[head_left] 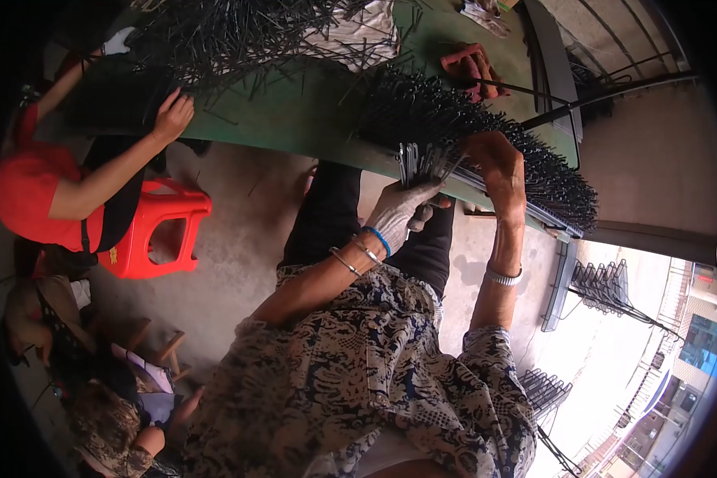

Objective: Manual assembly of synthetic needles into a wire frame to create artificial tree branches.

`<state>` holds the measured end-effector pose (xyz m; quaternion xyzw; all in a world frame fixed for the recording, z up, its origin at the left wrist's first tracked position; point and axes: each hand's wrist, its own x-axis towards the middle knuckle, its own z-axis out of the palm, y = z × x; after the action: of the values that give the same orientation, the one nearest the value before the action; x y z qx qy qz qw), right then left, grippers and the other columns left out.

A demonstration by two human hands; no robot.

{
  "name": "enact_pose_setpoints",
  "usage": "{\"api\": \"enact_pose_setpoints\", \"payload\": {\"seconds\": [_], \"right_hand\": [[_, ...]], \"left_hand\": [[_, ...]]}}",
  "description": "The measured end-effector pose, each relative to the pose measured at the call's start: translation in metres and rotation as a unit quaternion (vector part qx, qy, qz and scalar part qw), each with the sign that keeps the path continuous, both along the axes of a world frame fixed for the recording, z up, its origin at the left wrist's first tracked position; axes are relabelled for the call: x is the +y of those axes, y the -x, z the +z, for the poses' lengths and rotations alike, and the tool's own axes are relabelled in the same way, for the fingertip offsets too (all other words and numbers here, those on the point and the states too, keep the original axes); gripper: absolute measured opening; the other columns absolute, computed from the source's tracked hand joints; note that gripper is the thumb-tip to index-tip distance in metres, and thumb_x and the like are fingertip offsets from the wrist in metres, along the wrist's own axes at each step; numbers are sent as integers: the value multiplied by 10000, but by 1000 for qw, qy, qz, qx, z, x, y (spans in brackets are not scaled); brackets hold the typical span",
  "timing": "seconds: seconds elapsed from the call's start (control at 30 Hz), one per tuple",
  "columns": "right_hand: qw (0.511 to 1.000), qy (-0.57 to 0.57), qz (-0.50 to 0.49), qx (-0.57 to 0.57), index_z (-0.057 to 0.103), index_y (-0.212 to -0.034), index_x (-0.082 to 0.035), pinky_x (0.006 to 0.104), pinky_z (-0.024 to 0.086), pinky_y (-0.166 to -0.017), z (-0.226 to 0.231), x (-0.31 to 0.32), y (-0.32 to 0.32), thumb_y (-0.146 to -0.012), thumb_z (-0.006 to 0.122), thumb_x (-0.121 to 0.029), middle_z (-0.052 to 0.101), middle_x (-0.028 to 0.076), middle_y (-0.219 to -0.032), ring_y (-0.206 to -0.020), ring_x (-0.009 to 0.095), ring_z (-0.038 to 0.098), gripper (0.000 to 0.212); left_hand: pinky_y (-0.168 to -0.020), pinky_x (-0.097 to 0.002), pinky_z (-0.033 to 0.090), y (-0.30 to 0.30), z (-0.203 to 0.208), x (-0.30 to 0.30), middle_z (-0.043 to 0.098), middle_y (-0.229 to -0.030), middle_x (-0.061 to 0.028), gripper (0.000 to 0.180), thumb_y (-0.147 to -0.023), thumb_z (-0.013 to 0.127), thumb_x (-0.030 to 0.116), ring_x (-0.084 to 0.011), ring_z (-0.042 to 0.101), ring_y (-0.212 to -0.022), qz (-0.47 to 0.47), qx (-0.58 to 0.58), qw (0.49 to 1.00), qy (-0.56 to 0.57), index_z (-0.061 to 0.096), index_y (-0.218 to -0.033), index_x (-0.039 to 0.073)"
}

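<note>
Co-worker at far left: a person in a red top (36,187), one gloved hand (118,41) and one bare hand (173,115) at the worktop's edge.
Stool: red plastic (179,205), just beside that person.
Loose pile: dark thin rods (231,40), heaped crosswise on the green worktop (311,111), partly over a striped cloth (350,36).
Left hand: gloved (398,209), closed around a small bunch of thin metal pieces (410,163), ends pointing up, in front of the worktop's near edge.
Dense row: many black hooked pieces (546,179) packed along the right part of the worktop, running behind both hands.
Red cloth: crumpled (472,68), behind the row.
Right hand: bare (498,163), fingers bent, close to the bunch and the row; cannot tell whether it grips a piece.
Far right: more dark hooked pieces (601,283) hanging on a rail.
</note>
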<state>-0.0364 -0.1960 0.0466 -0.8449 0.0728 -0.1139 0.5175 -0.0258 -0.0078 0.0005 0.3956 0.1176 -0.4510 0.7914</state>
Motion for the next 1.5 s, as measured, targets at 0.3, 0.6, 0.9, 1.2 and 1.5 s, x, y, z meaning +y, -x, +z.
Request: {"api": "enact_pose_setpoints", "payload": {"seconds": [0.3,0.6,0.9,1.2,1.5], "right_hand": [[924,239,-255,-155,630,-989,-47,295,495,-639,-12,-6,-21,-954,590,-124,670,95,-791,-672,141,616,94],[891,368,-197,-179,642,-968,-51,325,495,-654,-7,0,-30,-921,623,-97,671,150,-847,-686,255,652,69],[910,348,-192,-116,667,-944,-93,375,503,-662,-14,-1,-32,-922,631,-184,646,118,-789,-734,313,645,100],[808,517,-219,-179,692,-963,-97,364,484,-675,-7,10,-28,-904,651,-229,621,112,-823,-750,287,633,151],[995,92,8,44,657,-941,10,258,472,-723,-3,0,7,-935,595,-76,643,37,-844,-780,103,581,106]], "left_hand": [[-394,-170,280,-4,-4,-4,687,-779,-56,165,-893,710,226,-29,489,-518,5,48,999,-26,683,-962,78],[-402,-167,285,-1,-1,-1,681,-767,-49,165,-903,702,228,-27,506,-530,2,33,999,-19,690,-958,73],[-408,-165,294,1,3,-1,680,-763,-57,174,-908,694,235,-29,510,-537,-2,44,999,-15,691,-969,72],[-401,-159,299,2,5,-2,681,-761,-48,180,-898,705,242,-26,512,-527,-9,36,999,-16,695,-970,77],[-396,-183,280,4,3,-1,680,-750,-47,202,-884,729,261,-40,492,-503,-41,-8,999,0,693,-956,76]]}}
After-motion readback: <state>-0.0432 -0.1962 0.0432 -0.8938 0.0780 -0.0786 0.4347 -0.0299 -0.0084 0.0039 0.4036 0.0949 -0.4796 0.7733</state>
